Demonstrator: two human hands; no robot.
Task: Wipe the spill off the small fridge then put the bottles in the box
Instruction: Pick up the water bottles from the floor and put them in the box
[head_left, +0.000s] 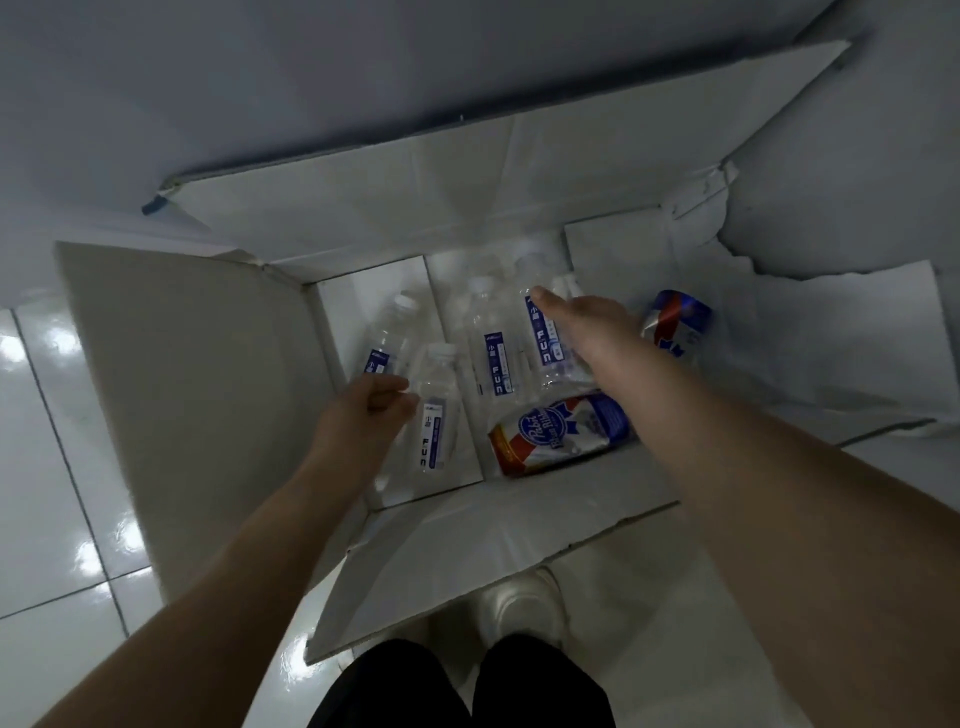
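Note:
An open cardboard box (197, 374) stands on the floor below me, flaps spread. Inside lie several clear water bottles with blue labels: one at the left (387, 338), one beside it (434, 415), one in the middle (491, 353). My left hand (363, 415) is over the left bottles with fingers curled, holding nothing that I can see. My right hand (582, 327) reaches in and lies over another bottle (543, 332), fingers hidden. A crushed beer can (561, 431) lies at the near side. A second can (675, 322) lies on the right.
Glossy white floor tiles (47, 467) surround the box. A pale wall (311, 78) rises behind the far flap. The right flap (831, 332) is torn. My shoes (524, 603) and dark trousers stand close to the near flap.

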